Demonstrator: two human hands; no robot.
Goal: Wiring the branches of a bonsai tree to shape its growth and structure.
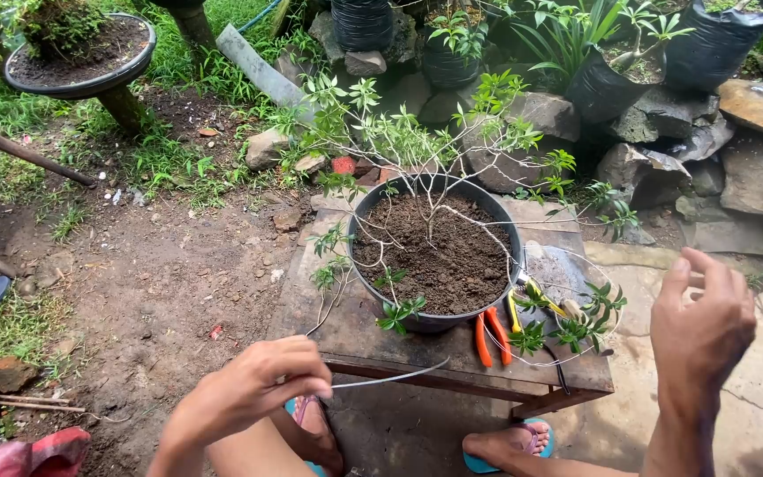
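the wooden desk (346, 327) carries a dark pot (435, 256) of soil with a thin-branched plant. the left hand (262, 389) pinches a grey wire (390, 377) just before the desk's front edge. the right hand (702, 322) hangs loosely curled at the desk's right, and whether it grips anything cannot be told.

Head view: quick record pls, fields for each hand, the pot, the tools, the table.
left hand: pinches one end of a thin grey wire between thumb and fingers
right hand: raised, fingers curled; contact with the wire loop not clear
pot: round, dark, filled with soil, holds a thin branching small-leaved plant
tools: orange-handled pliers and yellow-handled cutter lying right of the pot
table: low, worn wood, on bare ground
feet: in blue sandals under the table edge
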